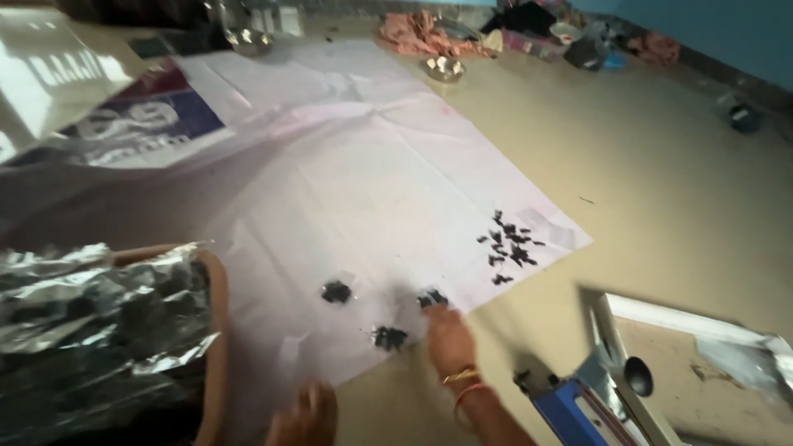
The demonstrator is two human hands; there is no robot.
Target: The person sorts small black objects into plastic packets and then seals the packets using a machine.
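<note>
We see a person seated on a pale floor [661, 206], the right hand [450, 339] stretched over a large white sheet [372, 165] with its fingertips resting on one small dark clump [431, 298], the fingers loose and extended rather than clenched. The left hand [307, 417] sits low at the frame's bottom edge on the sheet's corner, blurred; we cannot tell whether it is curled or slack. Two more clumps [336, 291] lie just beside, and a scatter of dark bits [508, 246] sits near the sheet's right corner. To the left stands a basket lined with crinkled foil [91, 306], dark material inside. A blue-and-white lever machine [591, 396] lies at lower right, and steel bowls [444, 68] sit well apart up the floor. We judge the clumps light, loose and crumbly, apt to shed flakes; they are best pinched gently from above with fingertips closing around the whole heap.
</note>
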